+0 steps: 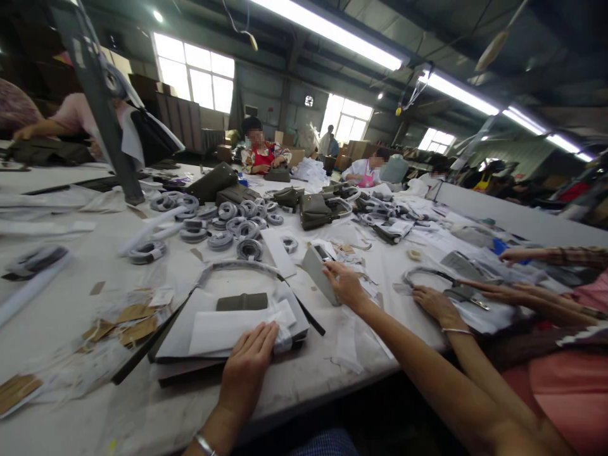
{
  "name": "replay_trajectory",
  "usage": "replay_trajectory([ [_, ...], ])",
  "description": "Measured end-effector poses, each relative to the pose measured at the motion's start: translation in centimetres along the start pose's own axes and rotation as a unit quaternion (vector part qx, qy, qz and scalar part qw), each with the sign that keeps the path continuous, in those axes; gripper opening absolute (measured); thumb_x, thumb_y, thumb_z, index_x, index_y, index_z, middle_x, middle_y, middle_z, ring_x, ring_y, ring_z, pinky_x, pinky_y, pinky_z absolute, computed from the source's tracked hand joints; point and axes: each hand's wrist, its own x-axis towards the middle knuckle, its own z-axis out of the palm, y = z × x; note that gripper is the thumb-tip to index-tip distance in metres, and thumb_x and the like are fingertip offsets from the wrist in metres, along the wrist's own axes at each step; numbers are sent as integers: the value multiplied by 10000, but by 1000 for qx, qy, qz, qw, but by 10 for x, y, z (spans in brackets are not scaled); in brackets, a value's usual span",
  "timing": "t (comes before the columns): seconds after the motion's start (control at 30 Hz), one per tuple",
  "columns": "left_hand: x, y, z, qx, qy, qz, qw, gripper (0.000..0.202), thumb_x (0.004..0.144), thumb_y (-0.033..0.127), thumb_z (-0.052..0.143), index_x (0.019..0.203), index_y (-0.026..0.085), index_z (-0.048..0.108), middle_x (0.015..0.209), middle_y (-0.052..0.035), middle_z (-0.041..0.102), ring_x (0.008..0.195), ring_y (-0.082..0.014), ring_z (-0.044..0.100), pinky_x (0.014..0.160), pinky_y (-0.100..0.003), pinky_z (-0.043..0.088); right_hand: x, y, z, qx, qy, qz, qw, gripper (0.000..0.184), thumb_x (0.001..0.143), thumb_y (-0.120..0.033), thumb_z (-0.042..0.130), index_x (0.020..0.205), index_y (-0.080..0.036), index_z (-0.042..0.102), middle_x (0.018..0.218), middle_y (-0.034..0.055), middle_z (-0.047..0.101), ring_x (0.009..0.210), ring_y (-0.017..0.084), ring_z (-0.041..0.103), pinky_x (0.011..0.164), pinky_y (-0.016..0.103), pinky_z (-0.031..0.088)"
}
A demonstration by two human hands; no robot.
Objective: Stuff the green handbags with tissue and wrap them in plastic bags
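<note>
A dark olive handbag (pixel 241 302) lies in front of me. White wrapping sheets (pixel 223 326) partly cover it, and its looped handle (pixel 240 265) points away from me. My left hand (pixel 254 348) lies flat on the bag's white wrapping, fingers stretched out and nothing gripped. Beyond the bag's right corner, my right hand (pixel 346 284) has its fingers closed on the upper edge of a grey flat panel (pixel 319 273), which stands tilted on the table. What lies behind that panel is partly hidden.
Several wrapped handle coils (pixel 249 249) and olive bags (pixel 316 211) lie across the table. Brown tags (pixel 137 313) sit in clear plastic at left. A co-worker's hand (pixel 437 304) rests beside another bag at right. A metal post (pixel 111 120) rises at far left.
</note>
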Motion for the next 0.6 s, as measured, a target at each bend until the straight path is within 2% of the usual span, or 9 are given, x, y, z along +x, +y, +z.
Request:
replay_trajectory([
  [0.07, 0, 0, 0, 4, 6, 2, 1000, 497, 856, 14, 404, 1292, 141, 604, 1301, -71, 660, 1168, -247, 640, 975, -403, 516, 17, 20, -16, -17, -1, 63, 998, 211, 954, -263, 532, 1060, -153, 677, 1122, 132, 699, 1098, 249, 624, 1014, 397, 430],
  [0.17, 0, 2, 0, 12, 15, 2, 1000, 490, 859, 18, 404, 1289, 140, 605, 1296, -69, 664, 1163, -248, 643, 971, -404, 515, 43, 38, -25, -13, -47, 153, 987, 195, 944, -279, 572, 875, -142, 691, 884, 101, 717, 964, 233, 663, 922, 374, 493],
  [0.23, 0, 2, 0, 14, 18, 1, 1000, 487, 860, 22, 406, 1289, 140, 603, 1299, -68, 662, 1165, -248, 642, 968, -408, 516, 55, 41, -24, 7, -85, 207, 975, 198, 953, -305, 583, 914, -137, 681, 898, 80, 703, 897, 198, 666, 854, 360, 534],
  [0.33, 1, 2, 0, 17, 21, 4, 1000, 481, 862, 22, 398, 1279, 139, 609, 1288, -70, 669, 1153, -244, 649, 958, -406, 520, 67, 38, -20, 55, -126, 266, 954, 232, 961, -336, 595, 1090, -148, 638, 1070, 68, 663, 904, 174, 653, 804, 363, 566],
  [0.47, 2, 3, -1, 17, 23, 2, 1000, 474, 871, 27, 390, 1276, 135, 610, 1277, -71, 675, 1142, -241, 655, 955, -398, 521, 70, 30, -22, 140, -144, 300, 932, 293, 960, -338, 600, 1180, -144, 600, 1117, 72, 642, 915, 180, 655, 776, 363, 579],
  [0.6, 2, 3, -2, 13, 20, 1, 1000, 474, 869, 24, 389, 1274, 133, 609, 1287, -70, 668, 1147, -250, 651, 959, -404, 514, 64, 24, -34, 218, -121, 291, 924, 235, 951, -341, 613, 1001, -114, 646, 862, 61, 691, 709, 144, 676, 638, 280, 588],
])
